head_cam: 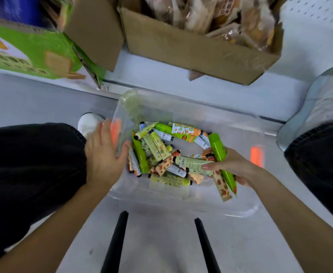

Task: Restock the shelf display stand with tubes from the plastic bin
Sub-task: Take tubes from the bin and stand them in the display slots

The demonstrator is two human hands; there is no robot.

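A clear plastic bin sits on the pale floor between my knees. Several small tubes in green, pale yellow and orange prints lie heaped in it. My right hand reaches into the bin's right side and grips a bunch of tubes, among them a bright green tube and an orange-patterned one. My left hand rests with straight fingers against the bin's left wall. The display stand is not in view.
A brown cardboard box full of wrapped bakery packs stands behind the bin. A green printed carton lies at the left. My dark trouser legs flank the bin, with a white shoe at left. Two black bars cross the floor in front.
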